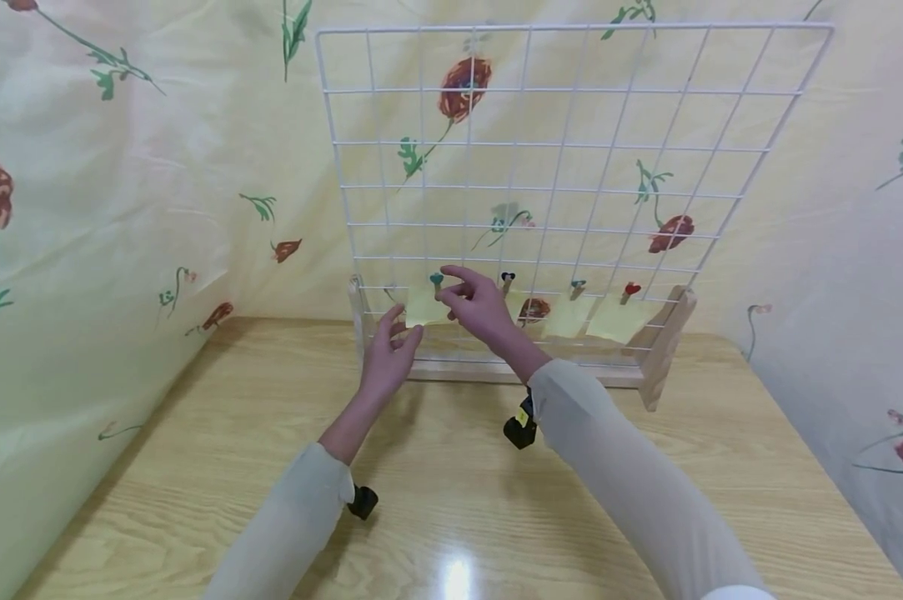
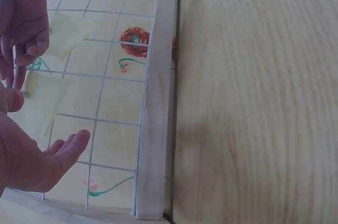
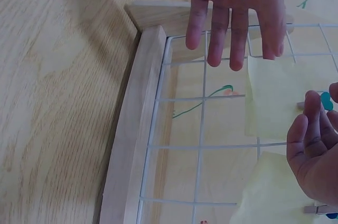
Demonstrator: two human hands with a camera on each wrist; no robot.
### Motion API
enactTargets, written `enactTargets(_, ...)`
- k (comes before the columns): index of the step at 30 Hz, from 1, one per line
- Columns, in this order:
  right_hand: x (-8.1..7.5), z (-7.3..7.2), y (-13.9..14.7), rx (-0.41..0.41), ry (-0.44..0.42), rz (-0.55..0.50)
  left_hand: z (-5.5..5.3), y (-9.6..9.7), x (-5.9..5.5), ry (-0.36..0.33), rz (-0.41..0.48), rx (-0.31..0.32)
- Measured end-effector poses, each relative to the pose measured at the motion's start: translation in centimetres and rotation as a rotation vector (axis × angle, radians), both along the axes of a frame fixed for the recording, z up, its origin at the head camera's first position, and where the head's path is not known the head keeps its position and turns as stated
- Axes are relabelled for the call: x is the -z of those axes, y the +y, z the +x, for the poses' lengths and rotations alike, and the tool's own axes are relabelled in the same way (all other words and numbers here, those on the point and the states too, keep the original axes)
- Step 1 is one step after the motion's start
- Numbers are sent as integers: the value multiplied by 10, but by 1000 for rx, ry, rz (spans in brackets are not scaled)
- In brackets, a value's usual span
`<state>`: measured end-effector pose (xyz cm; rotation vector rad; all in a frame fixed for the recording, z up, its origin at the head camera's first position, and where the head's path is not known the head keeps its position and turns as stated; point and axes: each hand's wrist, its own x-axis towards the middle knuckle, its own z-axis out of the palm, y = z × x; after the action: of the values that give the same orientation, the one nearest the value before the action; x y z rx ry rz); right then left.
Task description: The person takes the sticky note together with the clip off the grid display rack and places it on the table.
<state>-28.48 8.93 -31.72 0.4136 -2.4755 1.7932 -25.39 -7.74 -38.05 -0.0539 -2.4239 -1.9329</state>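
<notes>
In the head view, my right hand (image 1: pixel 479 307) is at a clothespin with a teal heart (image 1: pixel 437 278) that fixes a pale yellow paper note (image 1: pixel 424 307) to a white wire grid (image 1: pixel 571 146). Its thumb and index finger stand apart around the heart, which shows between the fingertips in the right wrist view (image 3: pixel 327 101). My left hand (image 1: pixel 389 354) is just below and left of this note, fingers spread and holding nothing. Its straight fingers appear near the note's edge in the right wrist view.
To the right hang more notes under clothespins: one with a dark heart (image 1: pixel 508 277), one teal (image 1: pixel 578 284), one red (image 1: pixel 632 288). The grid stands in a wooden base (image 1: pixel 466 372) on a wooden table (image 1: pixel 436 467). Flowered cloth (image 1: pixel 158 250) surrounds it.
</notes>
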Motion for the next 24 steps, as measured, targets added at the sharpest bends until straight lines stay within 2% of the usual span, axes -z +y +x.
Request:
enactTargets(3, -1, -2, -3, -3, -19, 0, -4, 0, -1, -3, 6, 3)
enactTargets(11, -2, -8, -14, 15, -33, 4, -14, 2, -3, 28, 3, -37)
enactTargets(24, -2, -14, -21, 89, -87, -32, -27, 5, -5, -25, 170, -47)
